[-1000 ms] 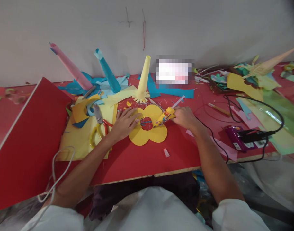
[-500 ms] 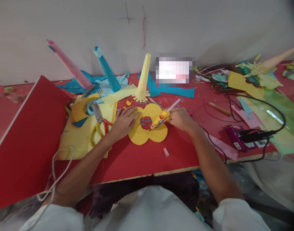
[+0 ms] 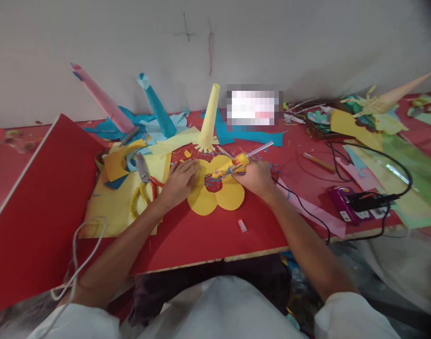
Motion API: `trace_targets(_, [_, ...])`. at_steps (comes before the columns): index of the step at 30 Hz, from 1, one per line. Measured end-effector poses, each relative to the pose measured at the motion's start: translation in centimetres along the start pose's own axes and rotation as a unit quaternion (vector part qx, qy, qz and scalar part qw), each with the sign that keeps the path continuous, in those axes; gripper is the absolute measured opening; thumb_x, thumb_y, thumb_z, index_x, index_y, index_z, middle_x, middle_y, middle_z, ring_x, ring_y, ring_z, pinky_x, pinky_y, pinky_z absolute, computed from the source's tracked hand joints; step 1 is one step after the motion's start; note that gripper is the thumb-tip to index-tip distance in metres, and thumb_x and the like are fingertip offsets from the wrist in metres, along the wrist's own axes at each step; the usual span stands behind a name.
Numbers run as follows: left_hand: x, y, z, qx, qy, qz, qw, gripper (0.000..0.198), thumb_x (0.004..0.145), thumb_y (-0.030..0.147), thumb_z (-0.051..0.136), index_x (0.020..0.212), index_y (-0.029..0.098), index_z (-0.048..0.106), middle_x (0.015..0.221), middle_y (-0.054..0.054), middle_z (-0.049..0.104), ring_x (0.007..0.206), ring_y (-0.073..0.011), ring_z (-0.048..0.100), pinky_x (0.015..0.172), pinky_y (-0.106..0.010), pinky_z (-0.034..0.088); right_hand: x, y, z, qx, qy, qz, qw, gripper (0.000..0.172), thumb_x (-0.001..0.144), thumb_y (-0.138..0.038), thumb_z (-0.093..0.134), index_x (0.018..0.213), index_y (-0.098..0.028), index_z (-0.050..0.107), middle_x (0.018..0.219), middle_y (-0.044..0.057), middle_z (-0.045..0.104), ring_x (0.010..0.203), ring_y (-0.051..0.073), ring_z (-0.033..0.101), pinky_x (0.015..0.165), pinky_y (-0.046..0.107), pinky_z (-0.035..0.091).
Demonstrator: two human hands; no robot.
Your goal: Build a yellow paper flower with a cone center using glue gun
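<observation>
The left hand (image 3: 182, 181) lies flat on the left petals of the yellow paper flower (image 3: 230, 197), the fingers stretched and close together, pressing it on the red table (image 3: 201, 235); the right hand (image 3: 256, 176) is clamped around the yellow glue gun (image 3: 229, 165), which is tilted with its nozzle down to the left, at the upper edge of the round hole in the middle of the flower; a pale glue stick (image 3: 261, 148) comes out of its back end; a black cable (image 3: 307, 209) runs from the right hand to the purple power strip (image 3: 344, 205) near the table's right edge; just beside the left hand, scissors (image 3: 144, 181) with yellow and red handles lie on yellow sheets; behind the flower a yellow paper cone (image 3: 210, 117) stands upright; a blue cone (image 3: 158, 106) and a pink cone (image 3: 102, 101) lean further left, near the wall; a large red board (image 3: 35, 202) lies at the left
</observation>
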State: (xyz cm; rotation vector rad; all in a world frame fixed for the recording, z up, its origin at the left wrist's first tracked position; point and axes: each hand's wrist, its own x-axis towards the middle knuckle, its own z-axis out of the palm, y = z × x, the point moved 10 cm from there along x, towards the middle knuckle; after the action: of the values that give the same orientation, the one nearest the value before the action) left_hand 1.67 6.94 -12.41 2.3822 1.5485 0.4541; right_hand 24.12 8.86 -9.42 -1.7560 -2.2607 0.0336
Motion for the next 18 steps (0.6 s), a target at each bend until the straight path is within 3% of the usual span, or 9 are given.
trace_targets(3, [-0.1,0.1,0.1,0.006,-0.007,0.0,1.0,0.045,0.107,0.029,0.042,0.146,0.025,0.063,0.166,-0.007,0.051,0.157,-0.0299,0.042,0.133,-0.059,0.024,0.2,1.2,-0.1,-0.025,0.008,0.064,0.998,0.041,0.091,-0.038,0.067,0.123,-0.013,0.072,0.11,0.018,0.079,0.096,0.033,0.075,0.074,0.035,0.047])
trace_targets(6, [-0.2,0.3,-0.1,0.009,0.001,0.003,1.0,0.043,0.107,0.031,0.045,0.144,0.027,0.065,0.165,-0.008,0.052,0.157,-0.0296,0.043,0.133,-0.059,0.024,0.4,1.6,-0.2,-0.041,0.0,0.084,0.996,0.037,0.092,-0.036,0.067,0.122,-0.014,0.071,0.11,0.018,0.079,0.096,0.033,0.074,0.073,0.035,0.046])
trace_targets(18, [-0.1,0.4,-0.2,0.021,-0.002,0.002,1.0,0.043,0.107,0.032,0.046,0.144,0.028,0.065,0.164,-0.007,0.054,0.156,-0.0296,0.044,0.133,-0.058,0.026,0.4,0.2,0.0,-0.063,-0.015,0.033,0.997,0.033,0.096,-0.027,0.066,0.126,-0.016,0.07,0.12,0.018,0.076,0.103,0.031,0.072,0.074,0.034,0.046])
